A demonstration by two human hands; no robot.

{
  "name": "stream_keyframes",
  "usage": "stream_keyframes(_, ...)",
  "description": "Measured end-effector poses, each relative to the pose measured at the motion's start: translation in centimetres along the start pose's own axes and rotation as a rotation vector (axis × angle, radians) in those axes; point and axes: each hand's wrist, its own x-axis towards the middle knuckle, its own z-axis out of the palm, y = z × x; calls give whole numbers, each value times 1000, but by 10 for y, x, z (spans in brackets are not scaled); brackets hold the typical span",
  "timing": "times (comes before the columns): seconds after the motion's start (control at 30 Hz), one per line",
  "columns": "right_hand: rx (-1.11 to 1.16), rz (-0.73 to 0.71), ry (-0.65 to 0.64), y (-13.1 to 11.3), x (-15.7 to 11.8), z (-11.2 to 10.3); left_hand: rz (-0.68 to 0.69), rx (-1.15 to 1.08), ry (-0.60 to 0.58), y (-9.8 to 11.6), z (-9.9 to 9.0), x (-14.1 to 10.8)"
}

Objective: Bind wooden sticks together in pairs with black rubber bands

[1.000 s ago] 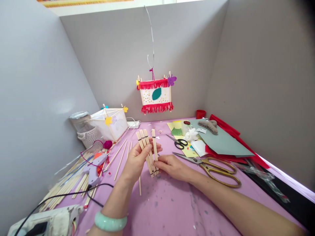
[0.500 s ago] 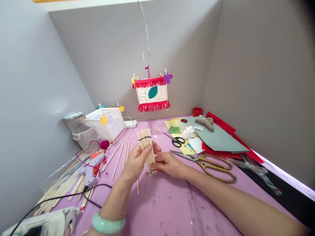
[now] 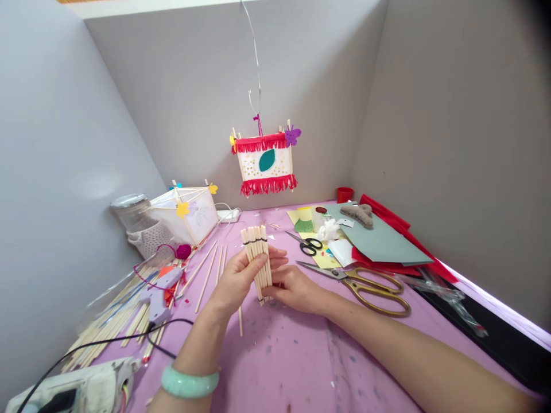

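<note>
A bundle of pale wooden sticks (image 3: 260,261), with black marks near both ends, is held upright over the table. My left hand (image 3: 241,275) grips it around the middle, thumb across the front and fingers behind. Low on the right side of the bundle, my right hand (image 3: 293,289) has its fingers closed on the lower end; its fingertips are partly hidden by the sticks. On the table right of my hands lie small black-handled scissors (image 3: 310,245) and large gold-handled scissors (image 3: 370,287).
Loose sticks (image 3: 107,321), a lilac glue gun (image 3: 161,292) with a black cord and magenta yarn (image 3: 183,251) lie left. Behind stands a white paper lantern (image 3: 193,215). A red-fringed lantern (image 3: 267,163) hangs from a wire. Grey-green card (image 3: 387,241) and red fabric lie right.
The bundle has turned slightly in my hands and its top looks narrower. My right hand has shifted a little upward along the lower end.
</note>
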Motion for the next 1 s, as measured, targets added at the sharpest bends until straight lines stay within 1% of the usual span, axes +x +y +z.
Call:
stream_keyframes(0.13,-18,-23,-20,-2,1,-3,-21,-38,-48,1,-4,1)
stream_keyframes(0.27,-34,-8,-62,-1,2,-7,-59,9,-81,4,-8,1)
stream_keyframes(0.47,-30,-14,-63,4,3,-8,-90,88,-92,11,-8,0)
stream_keyframes(0.63,-15,9,-84,6,3,-6,-98,65,-93,11,-8,1)
stream_keyframes(0.77,-51,40,-44,7,3,-1,-89,59,-88,9,-7,2)
stream_keyframes(0.9,-91,-17,-17,9,3,2,-90,54,-79,10,-9,1)
stream_keyframes(1.0,-106,-38,-14,9,3,2,-50,80,-61,11,-12,0)
